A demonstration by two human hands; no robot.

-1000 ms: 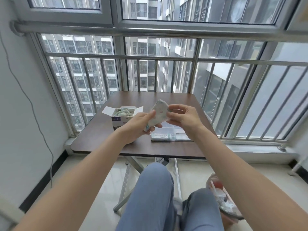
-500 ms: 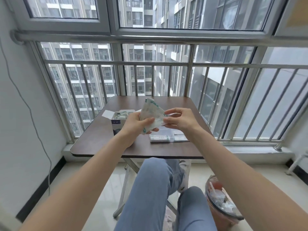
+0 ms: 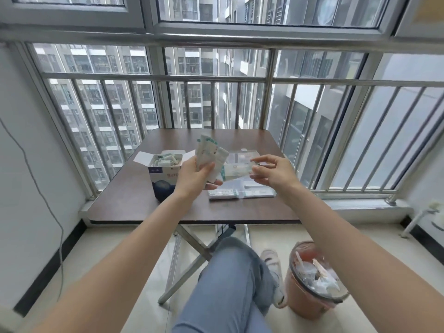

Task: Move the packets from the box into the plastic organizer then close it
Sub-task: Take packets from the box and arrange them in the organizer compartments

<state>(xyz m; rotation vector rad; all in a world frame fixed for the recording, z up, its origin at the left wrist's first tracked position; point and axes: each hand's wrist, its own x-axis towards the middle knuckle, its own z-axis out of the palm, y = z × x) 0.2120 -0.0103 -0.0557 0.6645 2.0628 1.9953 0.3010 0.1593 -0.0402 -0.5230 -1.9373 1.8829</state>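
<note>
An open white and blue box (image 3: pixel 163 175) stands on the left part of the brown table (image 3: pixel 134 203), with several white and green packets (image 3: pixel 165 159) inside. My left hand (image 3: pixel 194 179) grips a small bunch of packets (image 3: pixel 206 153) upright above the table. My right hand (image 3: pixel 271 174) pinches one packet (image 3: pixel 236 170) by its right end and holds it flat next to the bunch. Below both hands lies the clear plastic organizer (image 3: pixel 242 192), its lid (image 3: pixel 242 156) open toward the window. Some packets lie along its front edge.
Window bars and a metal railing (image 3: pixel 216 80) close off the far side of the table. My knees in blue jeans (image 3: pixel 230 280) are under the near edge. A pink bin (image 3: pixel 312 282) with scraps stands on the floor at the right. A cable (image 3: pixel 48 205) hangs on the left wall.
My right hand has drawn one packet out of the bunch and moved it to the right. The left hand keeps the remaining packets. The camera has tilted down a little.
</note>
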